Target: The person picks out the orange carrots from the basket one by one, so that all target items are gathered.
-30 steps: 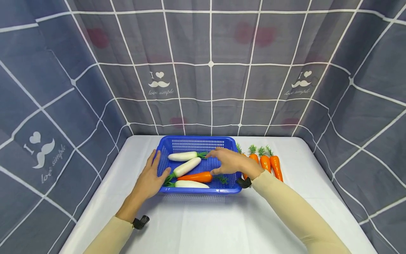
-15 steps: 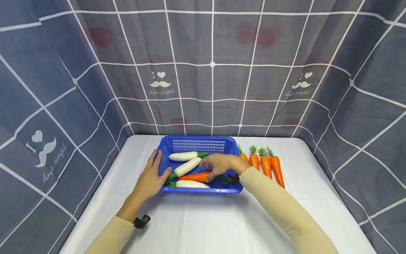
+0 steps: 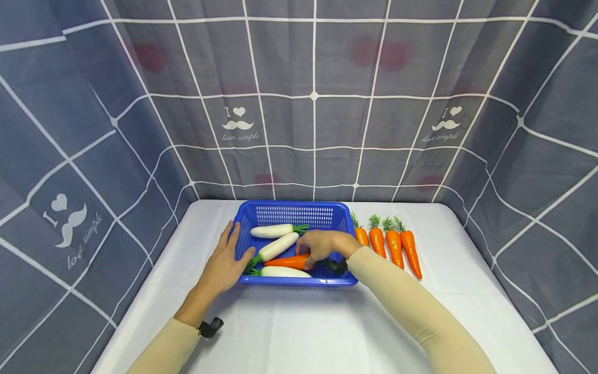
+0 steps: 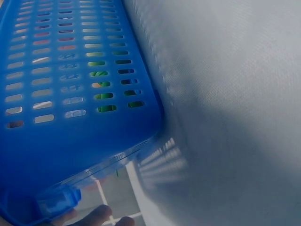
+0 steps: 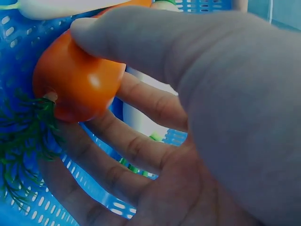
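Observation:
A blue plastic basket (image 3: pixel 299 281) stands on the white-covered table, holding three white radishes and one orange carrot. My right hand (image 3: pixel 322 244) reaches inside and grips the carrot (image 5: pixel 80 77) near its leafy end, thumb on one side and fingers curled under the other. The carrot's feathery green top (image 5: pixel 28 141) hangs beside those fingers. Along the basket's left side lies my left hand (image 3: pixel 224 265), its fingers straight against the rim and the thumb by the front left corner. One white radish (image 3: pixel 273 231) lies at the back, another radish (image 3: pixel 280 246) slants across the middle, and a third radish (image 3: pixel 286 271) is along the front wall.
Right of the basket, several carrots (image 3: pixel 394 246) lie side by side on the white tablecloth (image 3: pixel 299 327), leafy ends away from me. A grey checked curtain (image 3: pixel 289 119) surrounds the table at the back and both sides.
My right hand has moved down and left from above the basket's right part and closed round the carrot's thick end. The left hand has stayed at the basket's left side.

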`<state>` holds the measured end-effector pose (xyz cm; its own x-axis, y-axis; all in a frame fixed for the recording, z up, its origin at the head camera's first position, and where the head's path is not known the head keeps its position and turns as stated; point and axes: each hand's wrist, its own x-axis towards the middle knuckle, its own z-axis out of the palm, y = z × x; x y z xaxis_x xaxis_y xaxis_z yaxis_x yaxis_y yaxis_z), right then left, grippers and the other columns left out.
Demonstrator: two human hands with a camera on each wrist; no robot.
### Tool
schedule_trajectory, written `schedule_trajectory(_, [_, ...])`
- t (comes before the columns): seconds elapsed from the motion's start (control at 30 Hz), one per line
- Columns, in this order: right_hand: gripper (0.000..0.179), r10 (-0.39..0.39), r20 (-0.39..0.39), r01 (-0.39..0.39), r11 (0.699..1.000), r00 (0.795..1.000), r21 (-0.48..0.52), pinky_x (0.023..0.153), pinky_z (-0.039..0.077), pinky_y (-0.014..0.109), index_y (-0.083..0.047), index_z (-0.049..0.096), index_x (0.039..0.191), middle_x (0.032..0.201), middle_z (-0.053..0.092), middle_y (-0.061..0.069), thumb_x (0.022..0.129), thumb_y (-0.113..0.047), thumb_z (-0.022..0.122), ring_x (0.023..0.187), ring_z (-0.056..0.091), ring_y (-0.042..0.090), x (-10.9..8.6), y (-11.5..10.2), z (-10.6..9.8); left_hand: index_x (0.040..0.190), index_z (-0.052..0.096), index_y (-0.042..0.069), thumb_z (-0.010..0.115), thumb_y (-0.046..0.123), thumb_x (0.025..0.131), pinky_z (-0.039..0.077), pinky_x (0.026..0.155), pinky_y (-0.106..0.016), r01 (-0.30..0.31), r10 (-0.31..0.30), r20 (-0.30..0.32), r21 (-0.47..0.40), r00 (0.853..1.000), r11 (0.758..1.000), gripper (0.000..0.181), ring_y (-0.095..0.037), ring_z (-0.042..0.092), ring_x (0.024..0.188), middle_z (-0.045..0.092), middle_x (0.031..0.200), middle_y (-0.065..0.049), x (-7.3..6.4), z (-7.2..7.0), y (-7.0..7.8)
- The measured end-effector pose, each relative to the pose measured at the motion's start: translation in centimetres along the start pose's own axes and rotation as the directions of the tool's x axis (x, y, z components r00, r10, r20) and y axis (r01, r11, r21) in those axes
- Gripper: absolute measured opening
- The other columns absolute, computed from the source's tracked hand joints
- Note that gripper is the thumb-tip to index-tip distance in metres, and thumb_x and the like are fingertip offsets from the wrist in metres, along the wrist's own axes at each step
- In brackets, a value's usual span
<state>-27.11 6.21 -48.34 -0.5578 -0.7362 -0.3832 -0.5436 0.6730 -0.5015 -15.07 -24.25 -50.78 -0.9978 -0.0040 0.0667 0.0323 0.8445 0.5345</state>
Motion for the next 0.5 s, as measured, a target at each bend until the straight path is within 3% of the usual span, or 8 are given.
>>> schedule_trajectory(0.33, [0.032, -0.052, -0.088, 0.051, 0.999, 0.995, -0.011, 0.113, 0.062, 0.048, -0.021, 0.082, 0.127, 0.13, 0.082, 0.01, 0.098, -0.024, 0.093, 0.12, 0.073, 0.025, -0.8, 0.8, -0.2, 0.189, 0.009, 0.011, 0.059, 0.05, 0.121, 0.035, 0.137, -0.078, -0.005, 0.005, -0.003, -0.016, 1.0, 1.0, 0.093, -0.058, 0.027, 0.177, 0.003, 0.198, -0.021, 0.0, 0.1, -0.1])
schedule_trajectory(0.5, [0.032, -0.1, -0.154, 0.101, 0.995, 0.983, -0.004, 0.108, 0.061, 0.042, -0.019, 0.082, 0.129, 0.124, 0.082, 0.004, 0.099, -0.023, 0.093, 0.114, 0.07, 0.02, -1.6, 1.3, -0.7, 0.189, 0.007, 0.01, 0.057, 0.052, 0.121, 0.033, 0.138, -0.078, -0.006, 0.006, 0.006, -0.009, 1.0, 1.0, 0.094, -0.058, 0.025, 0.177, 0.001, 0.198, -0.021, 0.0, 0.0, -0.2])
